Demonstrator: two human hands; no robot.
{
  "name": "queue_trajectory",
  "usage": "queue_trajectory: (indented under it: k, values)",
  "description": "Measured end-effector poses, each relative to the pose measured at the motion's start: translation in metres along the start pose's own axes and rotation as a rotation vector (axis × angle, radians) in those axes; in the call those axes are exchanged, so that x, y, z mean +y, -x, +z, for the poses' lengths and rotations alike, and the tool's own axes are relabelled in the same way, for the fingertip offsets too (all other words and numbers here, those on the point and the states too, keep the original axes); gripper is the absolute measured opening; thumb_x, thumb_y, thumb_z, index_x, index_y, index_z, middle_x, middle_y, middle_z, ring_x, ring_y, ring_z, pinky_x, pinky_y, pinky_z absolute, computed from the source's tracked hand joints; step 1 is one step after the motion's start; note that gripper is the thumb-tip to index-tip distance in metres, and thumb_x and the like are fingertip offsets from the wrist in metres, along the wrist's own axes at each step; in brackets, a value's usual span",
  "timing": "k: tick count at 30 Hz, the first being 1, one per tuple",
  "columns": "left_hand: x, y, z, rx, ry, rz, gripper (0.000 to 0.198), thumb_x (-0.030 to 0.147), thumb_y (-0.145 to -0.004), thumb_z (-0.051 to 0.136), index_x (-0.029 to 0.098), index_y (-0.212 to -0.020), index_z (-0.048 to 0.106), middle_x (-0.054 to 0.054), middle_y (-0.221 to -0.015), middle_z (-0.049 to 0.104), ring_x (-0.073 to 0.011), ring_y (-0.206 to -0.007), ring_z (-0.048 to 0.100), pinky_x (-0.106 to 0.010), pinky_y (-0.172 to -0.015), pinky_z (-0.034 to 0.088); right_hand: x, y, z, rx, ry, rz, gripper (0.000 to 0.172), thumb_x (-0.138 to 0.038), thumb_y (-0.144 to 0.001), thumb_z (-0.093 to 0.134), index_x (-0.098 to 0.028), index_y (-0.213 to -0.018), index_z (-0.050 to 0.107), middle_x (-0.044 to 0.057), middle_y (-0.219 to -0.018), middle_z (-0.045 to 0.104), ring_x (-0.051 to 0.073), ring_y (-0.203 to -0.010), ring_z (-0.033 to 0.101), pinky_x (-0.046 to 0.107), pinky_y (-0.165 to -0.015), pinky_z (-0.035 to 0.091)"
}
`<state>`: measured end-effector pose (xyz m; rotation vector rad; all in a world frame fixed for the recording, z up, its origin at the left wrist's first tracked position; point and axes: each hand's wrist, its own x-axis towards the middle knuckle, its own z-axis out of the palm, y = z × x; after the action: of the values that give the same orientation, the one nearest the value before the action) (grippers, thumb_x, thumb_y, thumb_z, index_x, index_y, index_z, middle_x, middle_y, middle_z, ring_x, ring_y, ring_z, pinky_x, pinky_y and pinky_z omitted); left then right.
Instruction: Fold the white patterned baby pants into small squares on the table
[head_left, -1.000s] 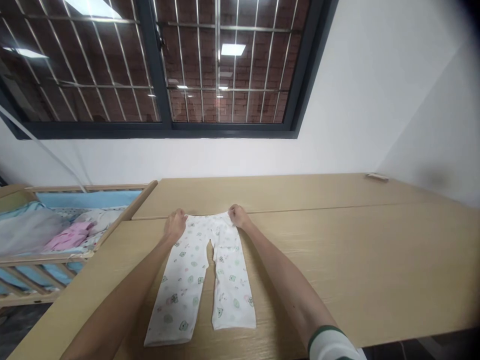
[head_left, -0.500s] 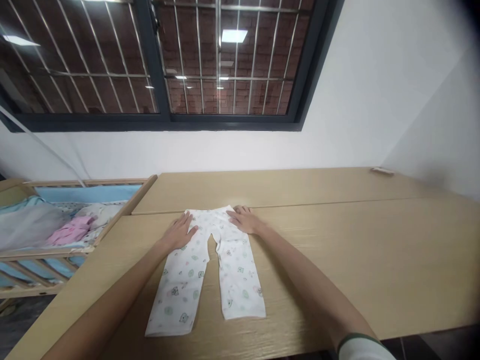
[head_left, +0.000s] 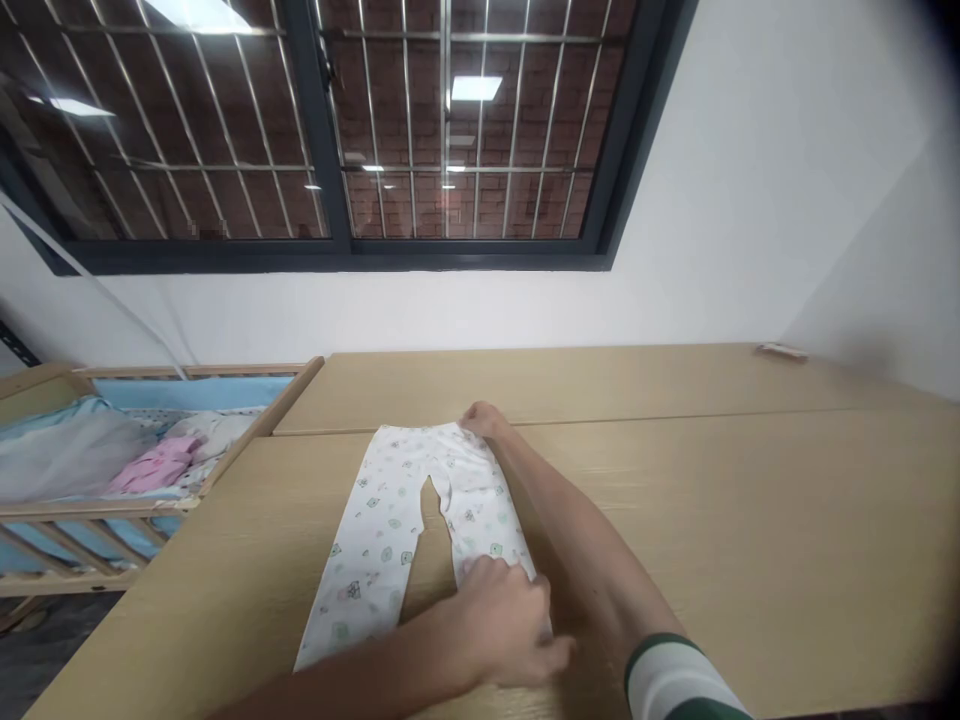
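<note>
Two hands are laid on white printed baby trousers (head_left: 390,520) spread on the wooden table (head_left: 750,500). Waistband corner is pinched by right hand (head_left: 480,420); the right leg's hem is gripped by left hand (head_left: 499,630), fingers curled.

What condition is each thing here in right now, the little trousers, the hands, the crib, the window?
Baby trousers: spread flat on the table, legs apart.
Right hand: on the waistband's right corner.
Left hand: crossed over, covering the right leg's hem; grip unclear.
Crib: beside the table, holding clothes, a pink garment among them.
Window: shut, barred.
</note>
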<state>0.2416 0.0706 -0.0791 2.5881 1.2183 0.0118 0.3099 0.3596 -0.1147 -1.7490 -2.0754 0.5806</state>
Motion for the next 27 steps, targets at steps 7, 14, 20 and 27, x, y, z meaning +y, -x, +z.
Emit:
queue_trajectory:
  k: [7,14,20,27]
  values:
    - [0.004,0.001,0.025,-0.039,0.089,-0.138,0.051,0.049,-0.094,0.038,0.01,-0.104,0.07,-0.022,-0.094,0.072,-0.038,-0.089,0.069,-0.052,-0.081,0.054,0.002,-0.001,0.006,0.004,-0.02,0.049,0.015,-0.029,-0.073,0.075,-0.017,-0.082,0.074,0.004,-0.073,0.071,0.021,-0.084,0.068,0.023,-0.069,0.045]
    - [0.007,0.003,0.027,-0.031,0.132,-0.071,0.036,0.033,-0.091,0.04,0.015,-0.092,0.071,-0.017,-0.09,0.073,-0.0326,-0.084,0.07,-0.042,-0.072,0.053,0.005,0.003,0.003,0.014,-0.05,0.072,0.006,-0.02,-0.078,0.07,-0.015,-0.08,0.072,0.008,-0.084,0.074,0.021,-0.085,0.069,0.024,-0.068,0.046]
    - [0.008,0.021,0.013,0.079,0.419,-0.152,0.032,0.036,-0.093,0.043,0.021,-0.074,0.064,-0.008,-0.074,0.072,-0.0223,-0.068,0.066,-0.033,-0.064,0.046,-0.004,0.01,-0.016,-0.003,-0.071,0.035,0.004,-0.012,-0.073,0.072,-0.013,-0.072,0.069,0.01,-0.081,0.074,0.02,-0.078,0.069,0.021,-0.061,0.044]
    - [-0.024,0.088,0.015,0.302,0.99,-0.36,0.047,0.06,-0.094,0.039,0.022,-0.071,0.055,-0.005,-0.067,0.072,-0.0154,-0.055,0.06,-0.026,-0.053,0.044,-0.047,0.0,-0.032,-0.013,-0.148,-0.004,0.02,-0.015,-0.07,0.076,-0.013,-0.088,0.067,0.005,-0.073,0.072,0.015,-0.062,0.064,0.019,-0.051,0.042]
